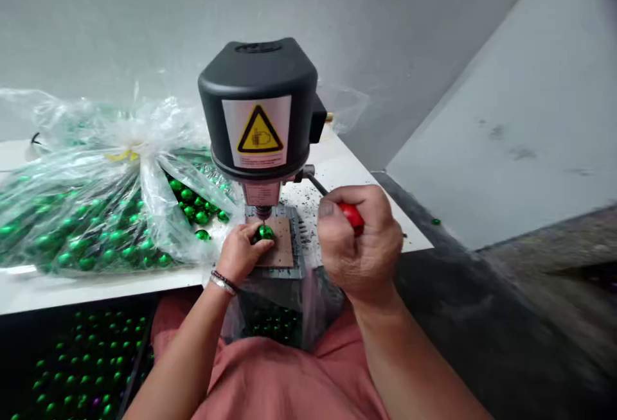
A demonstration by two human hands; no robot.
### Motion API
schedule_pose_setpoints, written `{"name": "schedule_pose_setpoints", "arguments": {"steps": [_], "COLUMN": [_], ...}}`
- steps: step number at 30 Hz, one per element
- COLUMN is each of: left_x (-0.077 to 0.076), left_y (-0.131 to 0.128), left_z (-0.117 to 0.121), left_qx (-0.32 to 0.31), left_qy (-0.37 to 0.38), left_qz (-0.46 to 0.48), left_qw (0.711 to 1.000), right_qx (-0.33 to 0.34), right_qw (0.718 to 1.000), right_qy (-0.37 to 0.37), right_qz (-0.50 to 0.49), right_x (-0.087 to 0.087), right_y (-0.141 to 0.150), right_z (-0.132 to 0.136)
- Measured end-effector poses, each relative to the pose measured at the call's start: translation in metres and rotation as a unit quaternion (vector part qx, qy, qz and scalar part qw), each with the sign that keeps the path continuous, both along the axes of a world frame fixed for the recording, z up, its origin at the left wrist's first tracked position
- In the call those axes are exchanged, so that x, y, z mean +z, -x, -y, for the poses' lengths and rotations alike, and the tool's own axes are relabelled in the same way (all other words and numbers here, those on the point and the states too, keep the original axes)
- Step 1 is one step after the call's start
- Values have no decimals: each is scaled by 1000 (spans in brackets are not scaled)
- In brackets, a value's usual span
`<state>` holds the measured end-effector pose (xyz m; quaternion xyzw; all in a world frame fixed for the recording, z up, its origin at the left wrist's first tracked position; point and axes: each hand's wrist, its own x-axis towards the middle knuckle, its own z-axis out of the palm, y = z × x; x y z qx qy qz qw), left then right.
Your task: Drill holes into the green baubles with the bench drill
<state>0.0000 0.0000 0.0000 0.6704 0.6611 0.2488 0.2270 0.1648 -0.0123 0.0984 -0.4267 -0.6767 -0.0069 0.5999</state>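
Observation:
A shiny green ball (265, 233) rests on a brown board (283, 250) under the bit of a black drill press (258, 79). My left hand (242, 250) grips the ball from its left side, thumb in front and fingers behind. The thin bit (263, 221) comes down to the top of the ball; whether it has entered cannot be made out. To the right, my right hand (359, 240) is wrapped round the red knob (351, 216) of the press lever (315, 183), which slopes down toward me.
A tied clear plastic bag (154, 208) full of green balls lies left on the white table (96, 295). Dark shavings litter the tabletop around the press. More green balls fill a dark container (77, 368) below left. One small green ball (436, 221) lies on the floor at right.

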Motion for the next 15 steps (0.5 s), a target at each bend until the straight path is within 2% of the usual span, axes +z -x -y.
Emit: {"name": "schedule_pose_setpoints", "arguments": {"steps": [8, 15], "left_x": [-6, -8], "left_y": [2, 2], "left_z": [-1, -2], "left_qx": [-5, 0], "left_qy": [-14, -21], "left_qz": [-18, -33], "left_qw": [1000, 999], "right_qx": [-6, -20], "right_qw": [1000, 999], "right_qy": [17, 7], "right_qz": [-23, -38], "right_x": [1, -13], "right_y": [2, 5], "right_z": [5, 8]}}
